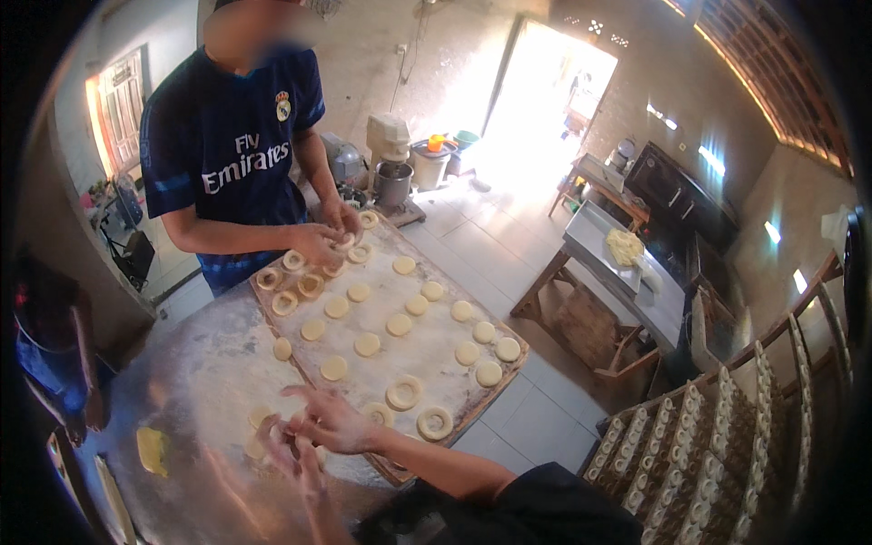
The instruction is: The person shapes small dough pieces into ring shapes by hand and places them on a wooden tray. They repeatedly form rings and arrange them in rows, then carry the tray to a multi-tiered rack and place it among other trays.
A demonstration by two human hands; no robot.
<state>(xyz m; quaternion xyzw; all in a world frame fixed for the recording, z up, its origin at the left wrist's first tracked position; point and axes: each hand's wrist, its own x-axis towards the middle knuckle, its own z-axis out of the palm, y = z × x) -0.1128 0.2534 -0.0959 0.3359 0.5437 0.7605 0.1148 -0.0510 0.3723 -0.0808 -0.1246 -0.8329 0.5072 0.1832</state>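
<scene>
My left hand [294,449] and my right hand [338,421] meet over the floured tabletop, at the near left edge of a floured board [427,356]. Both are closed, fingertips bent together, around something small that they hide. Just beside my left hand lies a pale round of dough [258,416]. To the right of my hands, dough rings [434,423] lie on the board's near end, one partly behind my right hand. Several flat dough discs [367,344] are spread over the rest of the board.
Across the board a co-worker's hands [329,238] handle dough beside several rings [311,285]. A yellow lump [153,451] sits on the metal table [195,359]. Another person [59,354] is at far left. A rack of ring-filled trays [690,445], side table [668,304] and mixer [391,154] stand around.
</scene>
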